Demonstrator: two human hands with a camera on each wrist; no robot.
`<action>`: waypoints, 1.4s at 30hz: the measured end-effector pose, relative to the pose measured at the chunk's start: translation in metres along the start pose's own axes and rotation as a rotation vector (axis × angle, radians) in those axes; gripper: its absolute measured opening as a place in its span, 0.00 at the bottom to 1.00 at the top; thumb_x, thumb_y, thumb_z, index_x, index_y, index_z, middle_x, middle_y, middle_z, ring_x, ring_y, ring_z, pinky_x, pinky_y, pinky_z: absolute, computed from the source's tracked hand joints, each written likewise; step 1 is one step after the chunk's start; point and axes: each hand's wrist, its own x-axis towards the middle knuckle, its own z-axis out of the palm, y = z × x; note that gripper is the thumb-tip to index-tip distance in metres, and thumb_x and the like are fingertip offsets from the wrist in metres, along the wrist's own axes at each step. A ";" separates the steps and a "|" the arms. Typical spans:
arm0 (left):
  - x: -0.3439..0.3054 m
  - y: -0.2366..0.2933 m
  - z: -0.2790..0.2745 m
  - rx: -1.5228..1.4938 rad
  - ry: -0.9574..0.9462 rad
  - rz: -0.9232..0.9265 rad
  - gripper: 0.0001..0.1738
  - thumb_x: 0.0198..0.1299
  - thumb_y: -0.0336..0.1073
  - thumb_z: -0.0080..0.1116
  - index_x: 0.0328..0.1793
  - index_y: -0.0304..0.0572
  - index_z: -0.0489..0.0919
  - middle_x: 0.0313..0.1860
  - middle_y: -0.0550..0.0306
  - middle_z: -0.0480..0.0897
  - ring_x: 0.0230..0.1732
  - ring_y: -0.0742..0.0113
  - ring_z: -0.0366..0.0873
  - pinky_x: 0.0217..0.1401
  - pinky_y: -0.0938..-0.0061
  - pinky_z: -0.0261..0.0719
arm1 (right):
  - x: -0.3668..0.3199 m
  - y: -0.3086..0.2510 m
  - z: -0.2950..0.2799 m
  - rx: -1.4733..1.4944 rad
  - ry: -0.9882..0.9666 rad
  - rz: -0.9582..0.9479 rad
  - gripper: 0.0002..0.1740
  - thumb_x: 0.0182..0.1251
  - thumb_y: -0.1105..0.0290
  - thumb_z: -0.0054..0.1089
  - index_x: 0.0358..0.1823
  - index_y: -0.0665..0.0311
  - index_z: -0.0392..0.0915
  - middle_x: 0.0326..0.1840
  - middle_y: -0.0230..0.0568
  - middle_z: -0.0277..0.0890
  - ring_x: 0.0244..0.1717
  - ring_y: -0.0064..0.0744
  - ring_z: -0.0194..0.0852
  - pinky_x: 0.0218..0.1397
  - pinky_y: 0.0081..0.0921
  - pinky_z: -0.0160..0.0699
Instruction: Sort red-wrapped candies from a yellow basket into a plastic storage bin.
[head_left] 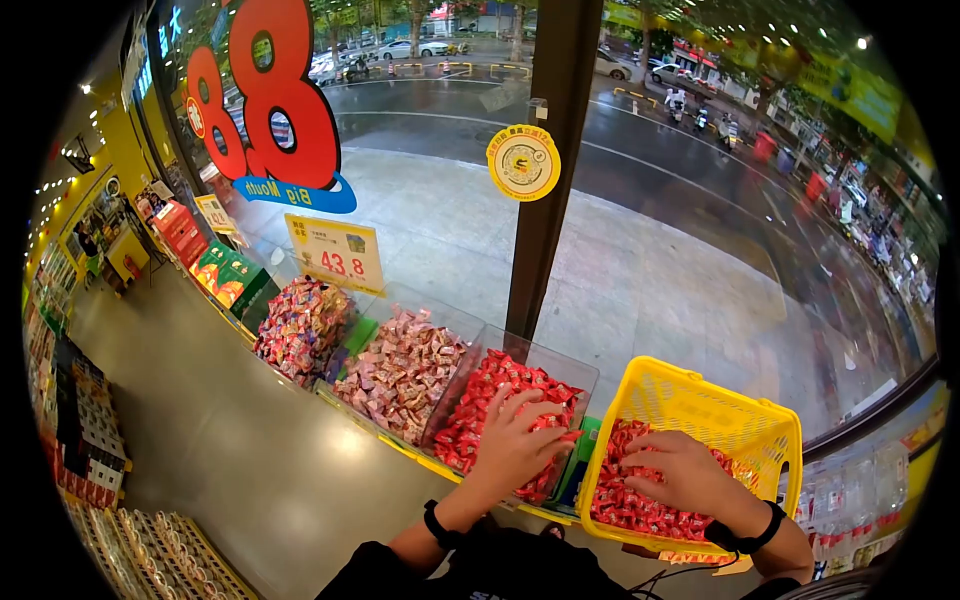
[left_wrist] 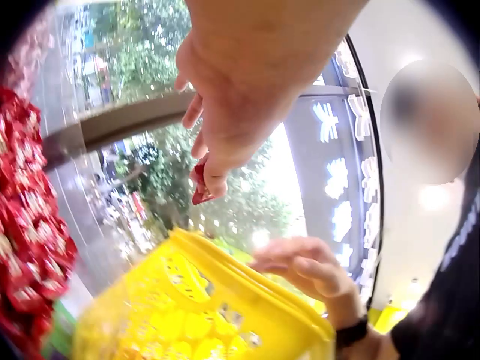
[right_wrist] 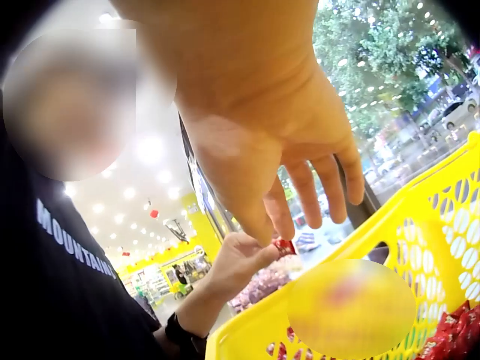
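My left hand [head_left: 512, 445] is above a clear bin of red-wrapped candies [head_left: 500, 385]. Its thumb and fingers pinch one red-wrapped candy [left_wrist: 200, 184], which shows at the fingertips in both wrist views. To the right, my right hand [head_left: 682, 470] hangs over a yellow plastic basket [head_left: 690, 385]. The fingers [right_wrist: 304, 191] of that hand are nearly straight and spread, pointing down, with nothing between them. Inside the basket lies a heap of red-wrapped candies [head_left: 630, 505], partly hidden under this hand. Some yellow wrappers show at its right side.
Left of the red bin stand bins of pink-wrapped candies [head_left: 405, 370] and mixed-colour candies [head_left: 305, 325], with a price sign [head_left: 335, 253] behind. A window with a dark post [head_left: 545, 230] runs along the back. Clear plastic containers [head_left: 850, 495] are at right.
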 end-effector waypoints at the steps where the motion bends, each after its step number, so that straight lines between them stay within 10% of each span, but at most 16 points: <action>1: -0.005 -0.020 0.001 0.082 0.018 -0.043 0.11 0.55 0.46 0.80 0.41 0.54 0.93 0.61 0.64 0.85 0.72 0.54 0.76 0.83 0.42 0.63 | -0.005 -0.001 -0.003 0.004 0.013 0.027 0.13 0.65 0.61 0.78 0.45 0.59 0.90 0.51 0.40 0.86 0.52 0.47 0.86 0.55 0.42 0.86; 8: -0.058 -0.098 0.025 0.276 -0.214 -0.202 0.12 0.55 0.47 0.78 0.34 0.50 0.92 0.62 0.57 0.83 0.73 0.48 0.73 0.82 0.41 0.62 | -0.061 -0.006 -0.007 -0.012 -0.040 0.279 0.11 0.66 0.63 0.77 0.44 0.60 0.90 0.49 0.38 0.88 0.48 0.47 0.88 0.54 0.41 0.86; 15: -0.061 -0.108 0.031 0.319 -0.283 -0.246 0.20 0.52 0.47 0.81 0.48 0.49 0.92 0.67 0.51 0.81 0.74 0.41 0.71 0.79 0.42 0.66 | -0.131 -0.016 0.018 -0.027 0.170 0.572 0.10 0.63 0.66 0.78 0.43 0.61 0.90 0.49 0.42 0.88 0.49 0.48 0.88 0.54 0.41 0.87; 27: 0.134 0.109 -0.021 -0.062 -0.339 0.399 0.21 0.62 0.42 0.76 0.60 0.50 0.88 0.72 0.51 0.79 0.76 0.42 0.72 0.77 0.47 0.73 | -0.237 0.030 0.029 -0.196 0.469 0.659 0.11 0.60 0.67 0.80 0.43 0.59 0.90 0.49 0.41 0.88 0.50 0.50 0.87 0.56 0.42 0.87; 34: 0.173 0.193 0.140 -0.245 -0.612 0.589 0.20 0.64 0.44 0.73 0.61 0.50 0.87 0.71 0.47 0.79 0.77 0.44 0.72 0.79 0.51 0.72 | -0.281 0.060 0.017 -0.238 0.590 0.543 0.11 0.60 0.66 0.79 0.42 0.58 0.90 0.47 0.37 0.88 0.47 0.46 0.86 0.54 0.41 0.86; 42: 0.050 0.197 0.314 0.129 -1.353 0.706 0.41 0.59 0.58 0.73 0.77 0.51 0.78 0.80 0.41 0.69 0.84 0.40 0.60 0.85 0.39 0.58 | -0.288 0.064 0.013 -0.142 0.601 0.466 0.12 0.62 0.67 0.78 0.45 0.60 0.90 0.48 0.37 0.88 0.47 0.43 0.87 0.56 0.38 0.85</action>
